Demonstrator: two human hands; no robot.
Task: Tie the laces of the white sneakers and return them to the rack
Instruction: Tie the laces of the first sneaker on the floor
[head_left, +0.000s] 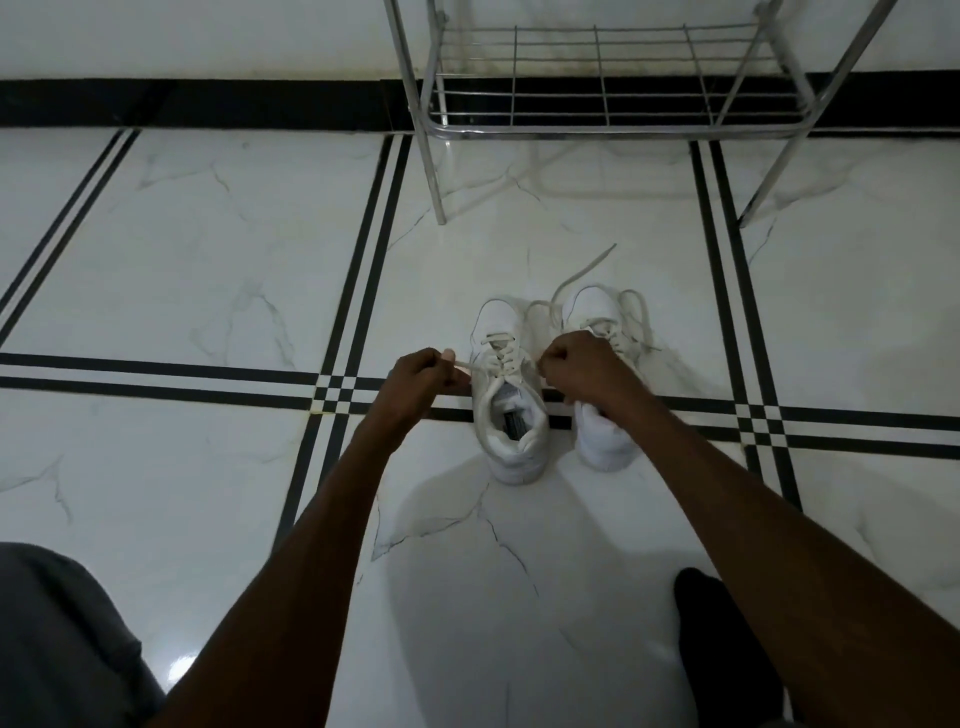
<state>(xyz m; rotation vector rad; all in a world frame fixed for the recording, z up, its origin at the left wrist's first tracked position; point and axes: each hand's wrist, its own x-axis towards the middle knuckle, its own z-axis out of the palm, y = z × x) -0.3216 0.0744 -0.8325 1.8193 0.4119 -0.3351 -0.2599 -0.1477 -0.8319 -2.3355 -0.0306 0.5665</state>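
Left hand (422, 375) is pinching one lace end (464, 367), pulling it out left of the left sneaker (506, 395). Right hand (582, 370) is fisted on the other end, covering part of the right sneaker (597, 332), whose laces are lying loose. Both are sitting on floor (208, 249), near the rack (608, 83) behind.

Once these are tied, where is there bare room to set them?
The rack's lower wire shelf looks bare. Open floor lies left of the left sneaker, and between the toes and the rack legs. It is crowded where both hands work beside the right sneaker.
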